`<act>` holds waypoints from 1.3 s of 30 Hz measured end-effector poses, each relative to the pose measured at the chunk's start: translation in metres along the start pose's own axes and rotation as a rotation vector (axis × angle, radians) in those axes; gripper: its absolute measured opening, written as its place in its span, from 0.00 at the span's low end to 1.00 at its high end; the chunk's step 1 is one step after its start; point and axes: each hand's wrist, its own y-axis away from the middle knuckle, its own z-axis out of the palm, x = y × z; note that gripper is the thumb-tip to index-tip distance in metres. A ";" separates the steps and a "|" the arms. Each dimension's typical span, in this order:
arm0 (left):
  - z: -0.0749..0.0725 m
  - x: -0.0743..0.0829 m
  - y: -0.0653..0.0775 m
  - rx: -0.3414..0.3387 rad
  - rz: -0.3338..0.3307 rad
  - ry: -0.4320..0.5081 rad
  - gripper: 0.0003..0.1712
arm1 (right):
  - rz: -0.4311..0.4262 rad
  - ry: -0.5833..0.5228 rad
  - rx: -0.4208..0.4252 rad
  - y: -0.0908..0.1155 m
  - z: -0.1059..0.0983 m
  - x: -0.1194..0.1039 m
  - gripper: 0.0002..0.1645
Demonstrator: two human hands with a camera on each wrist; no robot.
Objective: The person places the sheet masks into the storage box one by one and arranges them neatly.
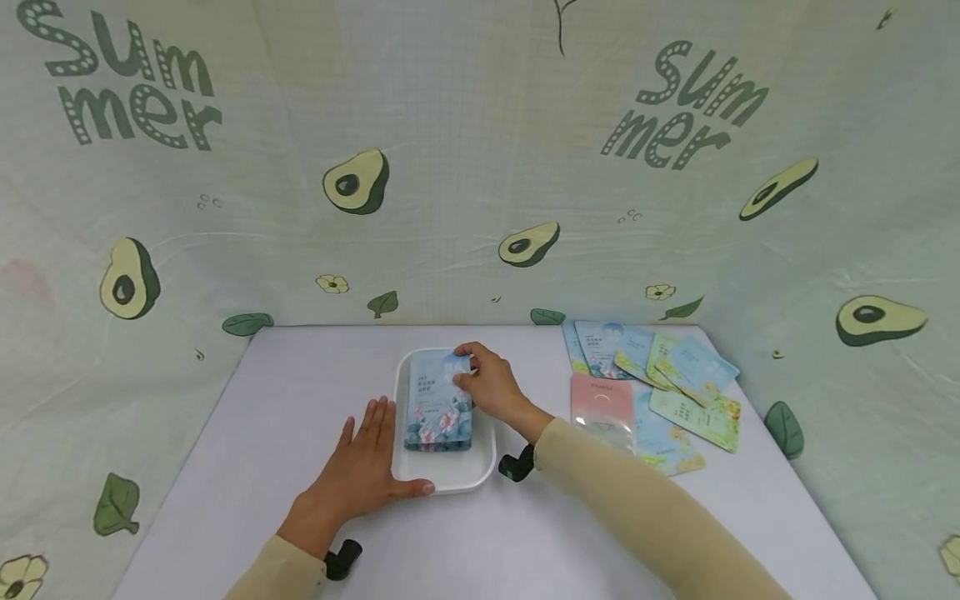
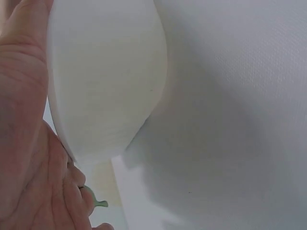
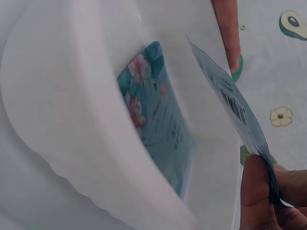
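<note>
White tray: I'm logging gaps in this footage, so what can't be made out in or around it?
Left wrist: inside of the tray, hidden by its outer wall.
Right wrist: part of the lower packet, behind the tray's near wall.
Head: fine print on the held packet, too small.

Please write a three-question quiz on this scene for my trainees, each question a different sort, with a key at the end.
1. Multiple choice: what does the right hand pinch?
A) a pink packet
B) a blue floral packet
C) a green packet

2. True or false: the left hand touches the white tub.

3. Fill the gap: in the right wrist view, a second floral packet lies ____ the tub.

Key: 1. B; 2. True; 3. inside
</note>
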 end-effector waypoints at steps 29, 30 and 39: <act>-0.005 0.004 0.004 -0.017 -0.001 0.023 0.84 | -0.101 0.323 -0.135 -0.004 0.005 0.003 0.31; -0.004 0.003 0.004 -0.020 0.000 0.024 0.84 | -0.102 0.341 -0.129 -0.004 0.004 0.003 0.32; -0.002 0.004 0.003 -0.020 -0.009 0.033 0.84 | -0.178 0.443 0.046 0.005 -0.013 0.001 0.23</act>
